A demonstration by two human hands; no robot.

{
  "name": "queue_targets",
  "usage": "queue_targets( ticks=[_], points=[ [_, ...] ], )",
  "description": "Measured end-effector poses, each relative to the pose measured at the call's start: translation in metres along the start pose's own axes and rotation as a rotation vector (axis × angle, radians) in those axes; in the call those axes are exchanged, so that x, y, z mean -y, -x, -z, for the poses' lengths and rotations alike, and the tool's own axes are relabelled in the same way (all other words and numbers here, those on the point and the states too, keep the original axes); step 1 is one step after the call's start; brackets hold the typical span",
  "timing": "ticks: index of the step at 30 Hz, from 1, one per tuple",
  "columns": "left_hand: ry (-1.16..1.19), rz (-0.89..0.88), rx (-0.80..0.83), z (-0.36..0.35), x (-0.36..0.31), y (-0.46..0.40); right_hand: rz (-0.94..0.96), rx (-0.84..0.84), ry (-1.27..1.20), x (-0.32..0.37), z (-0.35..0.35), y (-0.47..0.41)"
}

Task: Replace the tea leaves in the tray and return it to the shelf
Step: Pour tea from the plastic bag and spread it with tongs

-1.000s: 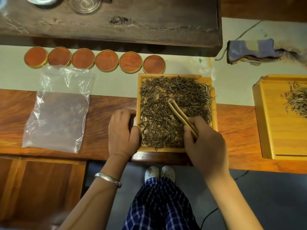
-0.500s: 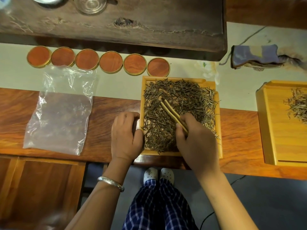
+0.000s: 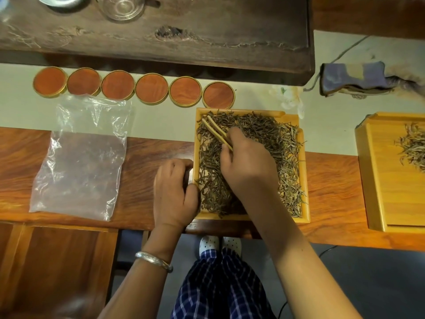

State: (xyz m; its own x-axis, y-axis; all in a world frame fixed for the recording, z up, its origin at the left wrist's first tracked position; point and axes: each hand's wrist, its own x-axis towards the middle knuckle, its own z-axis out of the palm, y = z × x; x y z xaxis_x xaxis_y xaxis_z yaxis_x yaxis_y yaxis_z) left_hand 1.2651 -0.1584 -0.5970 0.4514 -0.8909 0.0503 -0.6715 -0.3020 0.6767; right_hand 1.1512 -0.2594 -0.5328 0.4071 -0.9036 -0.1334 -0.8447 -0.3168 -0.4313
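A light wooden tray (image 3: pixel 304 180) sits at the bench's front edge, covered with dark, thin tea leaves (image 3: pixel 271 139). My right hand (image 3: pixel 247 166) hovers over the tray's middle and grips wooden tongs (image 3: pixel 216 132), whose tips point into the tray's far left corner. My left hand (image 3: pixel 174 192) rests against the tray's left wall, fingers curled and thumb on the rim. An empty clear plastic bag (image 3: pixel 80 162) lies flat to the left.
A second wooden tray (image 3: pixel 377 180) holding a small pile of pale leaves stands at the right. Several round wooden coasters (image 3: pixel 151 88) line up behind the tray. A dark wood table (image 3: pixel 207 42) with glassware is beyond, and a folded cloth (image 3: pixel 354 77) lies back right.
My right hand has moved forward and left across the tray, carrying the tongs' tips from the middle of the leaves to the far left corner. The left hand stays at the tray's side.
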Motion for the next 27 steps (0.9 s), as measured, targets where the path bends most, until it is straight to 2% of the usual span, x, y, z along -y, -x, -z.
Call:
queue_targets(
  ticks=[5,10,13,20,27],
  points=[
    [0.001,-0.003,0.005,0.001,0.0,0.0,0.009,-0.029,-0.03,0.0,0.002,0.001],
    [0.001,0.005,0.006,0.001,0.0,0.001,0.107,-0.101,0.037,-0.005,0.009,0.025],
    [0.001,-0.008,0.005,0.001,0.0,0.001,0.057,-0.134,-0.063,-0.017,0.019,0.041],
    [-0.004,-0.018,-0.016,0.0,0.0,0.001,-0.025,-0.003,-0.061,-0.027,0.01,0.063],
    [-0.018,-0.025,-0.023,-0.002,0.002,0.002,-0.002,-0.052,-0.069,-0.024,0.006,0.058]
  ],
)
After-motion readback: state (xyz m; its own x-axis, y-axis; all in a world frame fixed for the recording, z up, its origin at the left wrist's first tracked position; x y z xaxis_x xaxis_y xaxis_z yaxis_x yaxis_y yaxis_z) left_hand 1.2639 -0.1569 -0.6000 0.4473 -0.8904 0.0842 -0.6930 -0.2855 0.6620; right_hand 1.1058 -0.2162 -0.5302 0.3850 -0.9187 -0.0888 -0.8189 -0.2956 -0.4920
